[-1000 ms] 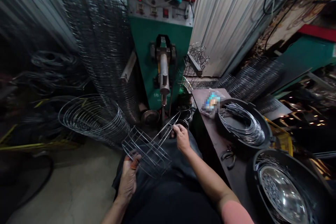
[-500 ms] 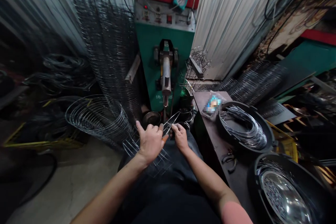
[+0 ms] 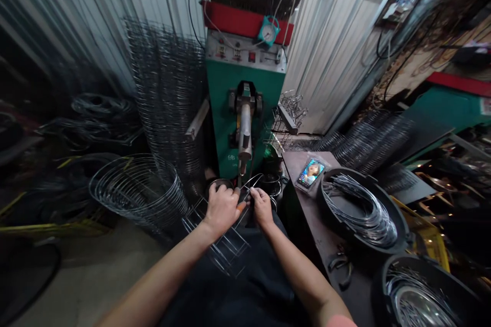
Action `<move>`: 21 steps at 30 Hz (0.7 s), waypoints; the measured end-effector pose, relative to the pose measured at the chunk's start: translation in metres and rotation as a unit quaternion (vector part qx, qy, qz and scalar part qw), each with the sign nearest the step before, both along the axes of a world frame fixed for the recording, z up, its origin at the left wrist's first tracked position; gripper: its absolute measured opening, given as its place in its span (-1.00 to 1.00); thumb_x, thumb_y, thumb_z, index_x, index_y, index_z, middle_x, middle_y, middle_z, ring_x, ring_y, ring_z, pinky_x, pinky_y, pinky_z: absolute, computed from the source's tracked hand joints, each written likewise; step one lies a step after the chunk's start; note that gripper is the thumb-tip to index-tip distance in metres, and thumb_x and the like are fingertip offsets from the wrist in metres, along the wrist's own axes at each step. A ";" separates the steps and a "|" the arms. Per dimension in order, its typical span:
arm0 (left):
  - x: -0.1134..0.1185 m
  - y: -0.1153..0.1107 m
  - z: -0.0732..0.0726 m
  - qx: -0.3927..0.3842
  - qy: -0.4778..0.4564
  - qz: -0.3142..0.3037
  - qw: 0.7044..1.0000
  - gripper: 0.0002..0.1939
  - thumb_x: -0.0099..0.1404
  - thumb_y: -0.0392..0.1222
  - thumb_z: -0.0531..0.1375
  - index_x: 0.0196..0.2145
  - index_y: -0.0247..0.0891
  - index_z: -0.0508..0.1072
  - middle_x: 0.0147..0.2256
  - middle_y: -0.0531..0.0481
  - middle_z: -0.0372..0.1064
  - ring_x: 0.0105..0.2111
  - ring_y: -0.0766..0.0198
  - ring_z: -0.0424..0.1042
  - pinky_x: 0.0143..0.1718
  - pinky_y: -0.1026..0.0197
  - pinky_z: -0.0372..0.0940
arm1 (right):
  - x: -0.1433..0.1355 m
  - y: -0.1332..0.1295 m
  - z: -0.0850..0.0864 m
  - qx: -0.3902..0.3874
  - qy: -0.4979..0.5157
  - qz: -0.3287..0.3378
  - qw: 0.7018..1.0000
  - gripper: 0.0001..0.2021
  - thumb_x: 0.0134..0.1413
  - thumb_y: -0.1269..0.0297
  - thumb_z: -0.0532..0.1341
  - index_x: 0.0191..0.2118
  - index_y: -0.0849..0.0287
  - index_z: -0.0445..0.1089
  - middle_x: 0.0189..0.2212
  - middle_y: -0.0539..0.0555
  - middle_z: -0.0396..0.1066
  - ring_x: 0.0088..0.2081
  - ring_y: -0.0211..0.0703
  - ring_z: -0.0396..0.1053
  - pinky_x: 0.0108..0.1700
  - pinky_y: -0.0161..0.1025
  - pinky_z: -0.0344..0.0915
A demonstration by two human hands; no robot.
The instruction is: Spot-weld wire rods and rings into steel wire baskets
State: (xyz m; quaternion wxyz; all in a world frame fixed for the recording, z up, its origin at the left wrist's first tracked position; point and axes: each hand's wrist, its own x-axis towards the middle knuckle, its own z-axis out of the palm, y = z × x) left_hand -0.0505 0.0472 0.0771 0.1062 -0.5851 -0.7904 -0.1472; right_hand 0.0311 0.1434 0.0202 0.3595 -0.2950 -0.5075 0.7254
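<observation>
Below the metal electrode arm point(image 3: 245, 135) of a green machine, both my hands work at a wire frame point(image 3: 229, 251), a grid of thin metal rods lying over my lap. My left hand point(image 3: 221, 209) is closed around the frame's upper part, with an orange piece showing at its fingertips. Close by on the right, my right hand point(image 3: 262, 207) pinches a thin metal wire point(image 3: 253, 181) between thumb and fingers. The wire ends reach up near the electrode tip. My left palm hides part of the frame.
A wire basket stack point(image 3: 134, 186) leans at left, before a tall stack of wire frames point(image 3: 164, 92). On the right bench point(image 3: 312, 212) are a phone point(image 3: 310, 172), pliers point(image 3: 341, 268) and a black tub point(image 3: 326, 204) of wires. Another black tub point(image 3: 379, 286) holds wires and a metal bowl.
The view has tilted up, so the machine and bench appear lower. My left hand's outstretched finger has drawn in. Both hands stay at the wire frame.
</observation>
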 end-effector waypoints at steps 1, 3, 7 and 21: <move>-0.002 0.002 0.000 -0.001 -0.001 0.000 1.000 -0.63 0.16 -0.05 0.09 -0.20 -0.36 0.45 -0.38 -0.29 0.42 -0.25 -0.07 0.29 -0.07 -0.15 -0.01 | -0.002 0.002 -0.001 0.001 0.001 -0.003 1.000 -0.71 -0.12 0.08 0.22 -0.54 0.21 0.24 -0.66 -0.10 0.20 -0.63 -0.40 0.13 -0.55 -0.41 0.09; -0.005 0.007 0.001 -0.008 -0.001 0.003 1.000 -0.67 0.16 -0.07 0.08 -0.21 -0.33 0.44 -0.36 -0.25 0.43 -0.24 -0.05 0.29 -0.07 -0.13 -0.02 | -0.007 0.007 -0.003 0.002 0.003 -0.005 1.000 -0.72 -0.12 0.09 0.21 -0.54 0.22 0.24 -0.66 -0.10 0.20 -0.63 -0.40 0.14 -0.55 -0.41 0.09; -0.011 0.014 0.003 -0.041 0.004 0.011 0.999 -0.71 0.17 -0.09 0.08 -0.25 -0.31 0.44 -0.35 -0.21 0.43 -0.22 0.00 0.29 -0.06 -0.10 -0.02 | -0.016 0.014 -0.009 -0.005 0.012 -0.005 1.000 -0.74 -0.12 0.11 0.21 -0.53 0.22 0.25 -0.67 -0.11 0.21 -0.64 -0.41 0.13 -0.57 -0.42 0.08; -0.027 0.037 0.010 -0.103 -0.007 0.034 0.994 -0.70 0.19 -0.08 0.05 -0.27 -0.32 0.45 -0.30 -0.25 0.43 -0.19 -0.03 0.28 -0.15 -0.06 0.00 | -0.041 0.039 -0.012 -0.038 0.016 0.015 0.999 -0.74 -0.23 0.11 0.24 -0.55 0.23 0.26 -0.70 -0.11 0.21 -0.68 -0.42 0.11 -0.62 -0.42 0.03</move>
